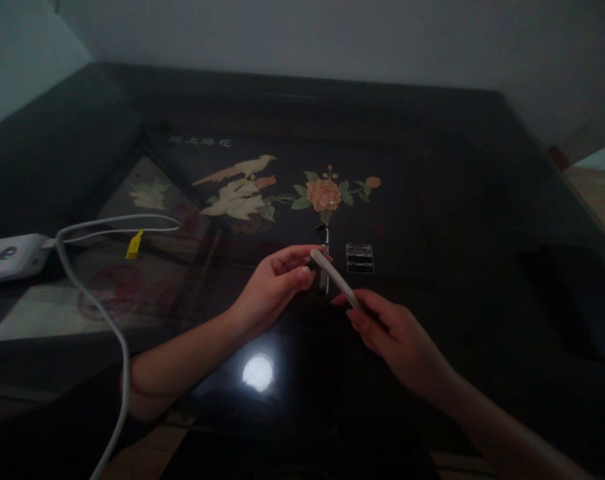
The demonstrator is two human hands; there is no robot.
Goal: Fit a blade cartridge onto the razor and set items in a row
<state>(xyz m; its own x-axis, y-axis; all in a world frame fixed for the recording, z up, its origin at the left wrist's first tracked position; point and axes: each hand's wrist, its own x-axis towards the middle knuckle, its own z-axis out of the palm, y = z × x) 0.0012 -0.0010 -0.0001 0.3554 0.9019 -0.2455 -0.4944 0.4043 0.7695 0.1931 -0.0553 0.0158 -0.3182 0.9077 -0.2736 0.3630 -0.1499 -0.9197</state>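
Observation:
Over the dark glossy table (452,200), my left hand (277,283) is closed in a pinch, with a small dark thing (310,264) between thumb and forefinger. Its kind cannot be made out. My right hand (390,330) grips a slim white stick-like tool (338,280) by its lower end. The tool slants up to the left, and its tip meets or overlaps my left fingertips. Just behind the tool is a narrow piece with a white edge (327,237), partly hidden. A small clear case (360,259) with dark sections lies to its right.
A white device (15,257) with a small dark display sits at the left. Its white cable (100,303) loops and runs down past my left forearm, with a yellow tag (134,245) on it. A bird-and-flower picture (324,195) decorates the tabletop. A dark object (577,293) is at the right.

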